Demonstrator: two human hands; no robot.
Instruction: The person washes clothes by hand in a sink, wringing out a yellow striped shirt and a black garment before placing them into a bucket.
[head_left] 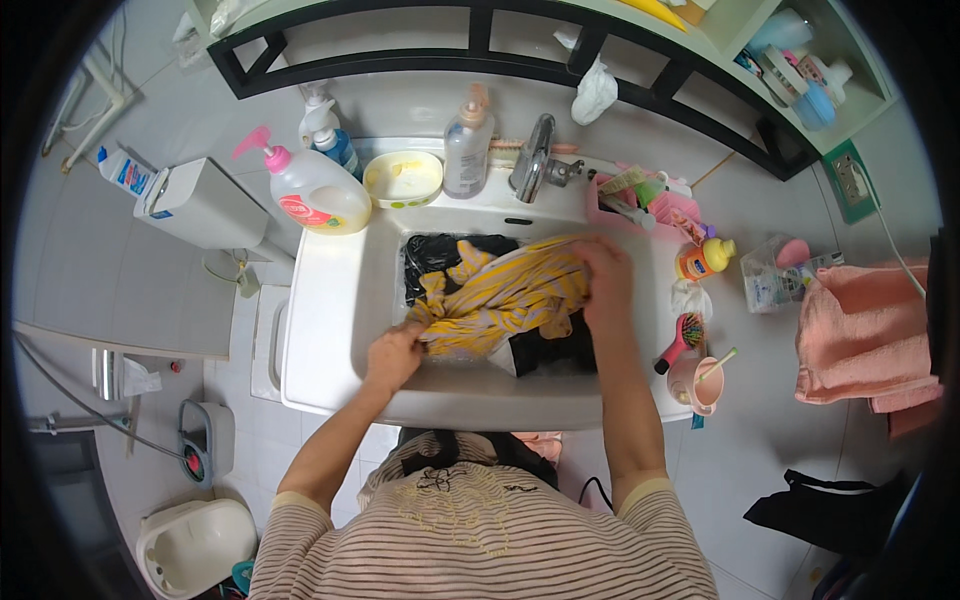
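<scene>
Pale floor tiles (pixel 690 505) show around a white sink (pixel 322 330). Inside its basin, a yellow-and-grey striped cloth (pixel 510 295) stretches bunched and twisted from side to side, above dark fabric (pixel 555 352). The left grip (pixel 397 354) is clamped on the cloth's left end, near the basin's front-left corner; the right grip (pixel 607 275) is closed on its right end, by the basin's right wall, the fingertips hard to make out. At the sink's back-left corner stands a pink-topped bottle (pixel 315 195), just beside an oval dish (pixel 403 180); a clear pump bottle (pixel 468 150) stands between that dish and the faucet (pixel 535 160). Along the right edge, from back to front, come a pink basket (pixel 671 207), a yellow bottle (pixel 706 259), a hairbrush (pixel 681 343) and a pink cup (pixel 703 395) holding a toothbrush (pixel 716 365).
</scene>
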